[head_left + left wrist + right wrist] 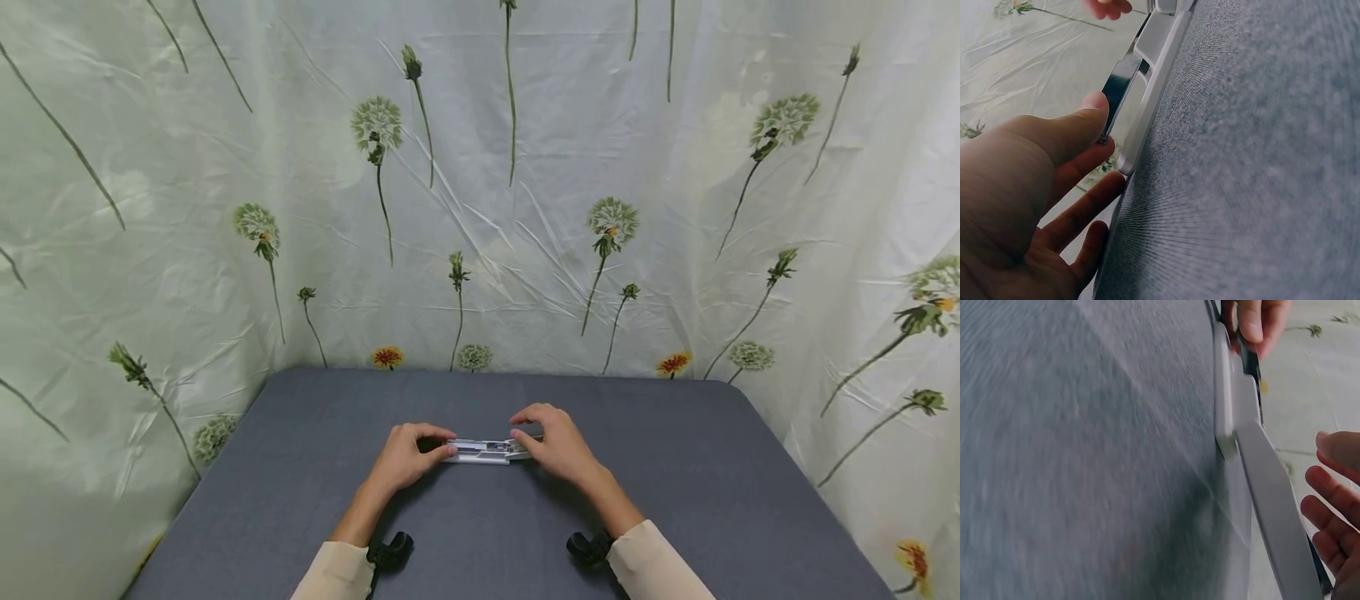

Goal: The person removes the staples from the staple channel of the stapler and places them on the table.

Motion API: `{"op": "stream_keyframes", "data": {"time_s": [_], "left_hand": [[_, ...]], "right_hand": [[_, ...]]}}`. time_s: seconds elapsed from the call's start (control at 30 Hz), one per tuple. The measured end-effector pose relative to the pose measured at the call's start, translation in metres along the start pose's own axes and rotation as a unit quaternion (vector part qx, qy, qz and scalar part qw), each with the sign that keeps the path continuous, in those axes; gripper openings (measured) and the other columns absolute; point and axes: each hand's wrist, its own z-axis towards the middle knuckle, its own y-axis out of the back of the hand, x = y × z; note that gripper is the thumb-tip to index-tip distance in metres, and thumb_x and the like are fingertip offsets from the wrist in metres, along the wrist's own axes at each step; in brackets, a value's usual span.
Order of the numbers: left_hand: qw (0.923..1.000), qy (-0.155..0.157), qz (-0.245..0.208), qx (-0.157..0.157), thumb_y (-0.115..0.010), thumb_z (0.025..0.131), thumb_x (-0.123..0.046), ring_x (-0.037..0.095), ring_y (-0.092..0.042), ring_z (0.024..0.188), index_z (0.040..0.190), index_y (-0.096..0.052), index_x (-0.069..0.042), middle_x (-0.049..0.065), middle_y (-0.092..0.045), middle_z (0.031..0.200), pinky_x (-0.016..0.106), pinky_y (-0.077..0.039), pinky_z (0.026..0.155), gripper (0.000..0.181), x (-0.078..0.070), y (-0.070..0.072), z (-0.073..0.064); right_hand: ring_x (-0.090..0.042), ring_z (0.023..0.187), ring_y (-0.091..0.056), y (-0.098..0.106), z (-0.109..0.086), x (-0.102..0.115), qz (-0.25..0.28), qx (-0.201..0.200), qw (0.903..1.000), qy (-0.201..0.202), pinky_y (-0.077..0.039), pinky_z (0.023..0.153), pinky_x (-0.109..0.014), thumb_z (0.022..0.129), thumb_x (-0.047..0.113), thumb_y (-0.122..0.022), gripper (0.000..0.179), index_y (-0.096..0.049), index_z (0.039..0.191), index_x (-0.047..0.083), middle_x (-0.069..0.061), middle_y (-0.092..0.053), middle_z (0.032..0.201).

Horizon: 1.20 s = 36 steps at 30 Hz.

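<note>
Opened stapler, slim, of pale grey plastic and metal (480, 457), lies across the dark grey cloth-covered counter (480, 525), toward 6 o'clock from the head view's centre. Its long pale grey plastic cover (1275, 506) is swung back toward 3 o'clock; the narrow dark metal rail (1120, 81) stands raised off the pale base (1151, 106). Left hand (406, 457), at 9 o'clock: thumb and index pinch the rail's end, other fingers spread. Right hand (558, 446), at 3 o'clock: thumb and fingers parted beside the cover; contact cannot be told. Judged step: handling the opened mechanism. Next move probably calls for a steady left pinch while the right fingers control the cover.
</note>
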Motion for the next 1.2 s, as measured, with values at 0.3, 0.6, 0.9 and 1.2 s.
{"op": "stream_keyframes", "data": {"time_s": [0.3,0.6,0.9,1.2], "left_hand": [[1.0000,0.001,0.003,-0.001,-0.085,0.085,-0.036,0.009,-0.071,0.094,0.102,-0.082,-0.029,-0.015,-0.077,0.097,0.040,-0.055,0.089,0.018,-0.001,-0.001,0.000],[0.9999,-0.001,0.011,0.004,-0.084,0.087,-0.036,0.006,-0.069,0.089,0.103,-0.081,-0.029,-0.015,-0.076,0.094,0.036,-0.055,0.085,0.018,0.001,-0.003,0.001],[1.0000,0.002,0.005,0.002,-0.084,0.086,-0.037,0.005,-0.068,0.086,0.100,-0.080,-0.032,-0.016,-0.076,0.093,0.032,-0.054,0.081,0.015,0.001,-0.002,0.002],[0.9999,0.009,0.005,0.003,-0.085,0.086,-0.037,0.004,-0.067,0.085,0.099,-0.080,-0.030,-0.015,-0.075,0.091,0.032,-0.054,0.080,0.015,0.001,-0.003,0.001]], "right_hand": [[-0.022,0.100,-0.069,-0.021,0.007,0.014,-0.062,0.005,0.9969,0.049,-0.052,0.093,-0.048,0.093,0.022,-0.078,0.015,-0.080,0.105,0.013,-0.001,-0.076,0.106],[-0.016,0.097,-0.068,-0.037,0.006,0.018,-0.111,0.018,0.9919,0.058,-0.052,0.089,-0.042,0.094,0.026,-0.077,0.008,-0.079,0.094,0.019,0.004,-0.074,0.101],[-0.015,0.096,-0.067,-0.038,0.006,0.018,-0.135,0.020,0.9891,0.055,-0.052,0.089,-0.040,0.094,0.028,-0.077,0.009,-0.080,0.093,0.020,0.005,-0.073,0.100],[-0.019,0.093,-0.065,-0.042,0.003,0.020,-0.159,0.007,0.9860,0.050,-0.051,0.087,-0.041,0.093,0.027,-0.078,0.009,-0.081,0.092,0.018,0.002,-0.072,0.098]]}}
